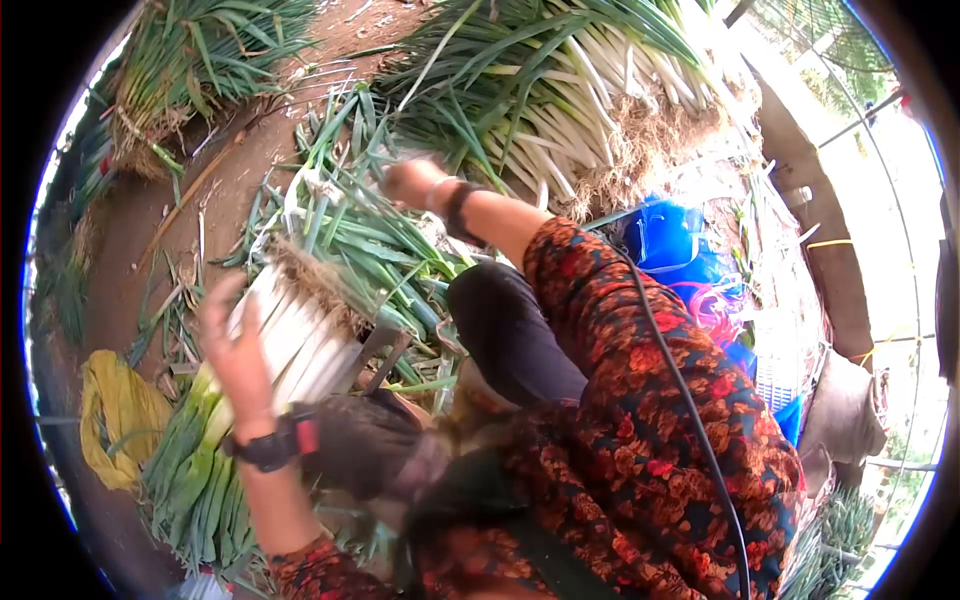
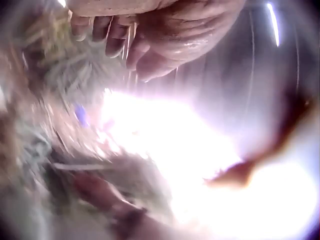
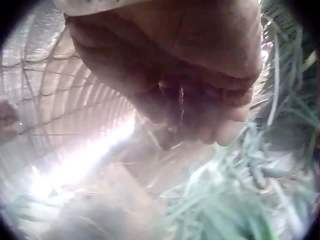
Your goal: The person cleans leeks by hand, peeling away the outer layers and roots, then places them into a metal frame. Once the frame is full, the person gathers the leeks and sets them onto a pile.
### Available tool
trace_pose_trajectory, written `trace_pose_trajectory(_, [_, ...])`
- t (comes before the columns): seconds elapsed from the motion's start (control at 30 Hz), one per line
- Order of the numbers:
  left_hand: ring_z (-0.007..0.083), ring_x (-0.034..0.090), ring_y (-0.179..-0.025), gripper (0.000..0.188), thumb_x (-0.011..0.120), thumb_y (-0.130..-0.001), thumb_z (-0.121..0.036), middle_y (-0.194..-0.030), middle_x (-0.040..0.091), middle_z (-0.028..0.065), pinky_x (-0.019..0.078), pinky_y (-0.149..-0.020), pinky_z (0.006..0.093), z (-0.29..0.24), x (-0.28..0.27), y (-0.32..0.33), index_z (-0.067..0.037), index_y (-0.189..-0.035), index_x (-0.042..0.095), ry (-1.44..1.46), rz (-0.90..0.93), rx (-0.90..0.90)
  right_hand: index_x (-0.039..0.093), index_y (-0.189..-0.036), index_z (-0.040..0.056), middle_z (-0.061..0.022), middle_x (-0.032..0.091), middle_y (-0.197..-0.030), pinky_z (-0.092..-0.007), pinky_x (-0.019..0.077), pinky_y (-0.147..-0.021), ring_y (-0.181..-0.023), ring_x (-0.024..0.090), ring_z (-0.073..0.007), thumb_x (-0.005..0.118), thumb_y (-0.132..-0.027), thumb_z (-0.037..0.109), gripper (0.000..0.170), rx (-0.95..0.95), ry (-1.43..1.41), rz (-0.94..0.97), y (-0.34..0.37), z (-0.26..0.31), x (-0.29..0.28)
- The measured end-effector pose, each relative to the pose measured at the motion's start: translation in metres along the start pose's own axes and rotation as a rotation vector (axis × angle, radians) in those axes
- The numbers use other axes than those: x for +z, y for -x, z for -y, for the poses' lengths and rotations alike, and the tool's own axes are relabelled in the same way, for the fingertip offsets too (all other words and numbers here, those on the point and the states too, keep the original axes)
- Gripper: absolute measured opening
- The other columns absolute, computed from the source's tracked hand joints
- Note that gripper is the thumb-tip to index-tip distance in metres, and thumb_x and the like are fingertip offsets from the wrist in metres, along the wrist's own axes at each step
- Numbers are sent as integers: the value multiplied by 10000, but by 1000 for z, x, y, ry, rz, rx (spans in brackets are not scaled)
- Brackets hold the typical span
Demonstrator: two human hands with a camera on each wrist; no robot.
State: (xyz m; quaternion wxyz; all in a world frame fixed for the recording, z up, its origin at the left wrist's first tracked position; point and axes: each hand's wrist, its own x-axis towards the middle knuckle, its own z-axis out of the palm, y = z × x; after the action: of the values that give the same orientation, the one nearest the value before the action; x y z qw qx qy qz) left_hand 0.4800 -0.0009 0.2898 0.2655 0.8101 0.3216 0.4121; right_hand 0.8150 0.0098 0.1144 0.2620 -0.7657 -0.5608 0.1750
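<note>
My left hand has its fingers spread beside a bundle of green onions, whose white stalks and roots lie across to its right. In the left wrist view, the palm and fingers of the left hand show nothing held. Farther forward, my right hand is over a heap of loose green onion leaves, blurred in the head view. From the right wrist, the fingers of the right hand look curled in toward the palm, with thin wisps near the fingertips; I cannot tell whether they hold these.
A large pile of green onions lies ahead, roots to the right. Another bunch is at the far left. A yellow bag lies left of the bundle; a blue plastic bag sits by my right arm. Low wall on the right.
</note>
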Motion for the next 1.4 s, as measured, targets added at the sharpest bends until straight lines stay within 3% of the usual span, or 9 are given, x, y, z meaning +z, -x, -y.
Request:
trace_pose_trajectory(0.2, [124,547,-995,192,593,-916,-131,-1050,609,21,416,-929,267,-142,215,19,-63,-1094,611,1078,486,-473,710,-942,88,-178,680,-953,-392,495,-831,-915,642,-326,594,-801,364,331,484,85,-163,55,-176,-99])
trace_pose_trajectory(0.4, [128,559,-944,212,621,-894,-109,-1014,613,44,442,-867,263,-121,370,82,-11,-1080,593,845,866,-802,628,-1134,79,-217,617,-1148,-436,468,-914,-1059,580,-392,644,-797,399,465,644,169,-546,72,-293,-178])
trace_pose_trajectory(0.7, [118,572,-895,211,633,-889,-165,-974,629,55,469,-818,259,-159,377,64,-12,-1031,600,770,948,-617,503,-1220,29,-188,611,-1193,-398,467,-970,-1117,592,-323,728,-721,386,653,956,149,-408,32,-364,-230])
trace_pose_trajectory(0.87, [114,580,-885,173,623,-888,-140,-935,640,53,472,-811,261,-165,386,65,-14,-1006,607,774,875,-580,538,-1206,41,-165,642,-1146,-406,502,-920,-1051,630,-328,686,-754,442,622,884,139,-301,34,-314,-217])
trace_pose_trajectory(0.97, [107,579,-867,135,622,-884,-107,-909,637,35,472,-807,262,-170,389,63,-17,-984,606,806,798,-567,516,-1191,-60,-284,623,-1059,-454,497,-863,-1001,617,-384,690,-786,387,629,709,-81,-233,83,-307,-151])
trace_pose_trajectory(1.07, [82,570,-822,74,619,-885,-79,-859,619,12,467,-771,236,-170,396,71,-27,-936,609,887,745,-622,577,-1125,-22,-253,639,-1035,-438,483,-893,-1034,600,-386,758,-684,495,703,714,-174,-189,169,-332,-13])
trace_pose_trajectory(1.13, [80,564,-798,70,625,-879,-76,-827,608,5,462,-750,227,-150,430,99,-29,-928,611,836,662,-584,584,-1112,2,-191,652,-991,-391,499,-808,-932,623,-294,720,-772,389,533,800,-256,-130,226,-266,7])
trace_pose_trajectory(1.2, [88,558,-769,73,631,-867,-63,-804,602,6,459,-725,230,-173,395,69,-23,-924,609,861,744,-847,584,-1091,7,-166,642,-952,-370,485,-762,-880,607,-267,692,-795,376,485,855,-326,-122,261,-248,25])
trace_pose_trajectory(1.4, [162,588,-795,100,637,-833,-53,-841,625,70,469,-758,280,-153,413,76,-2,-910,599,725,572,-865,585,-1026,20,-92,611,-834,-308,442,-623,-723,559,-184,609,-863,336,357,761,-563,-156,276,-232,0])
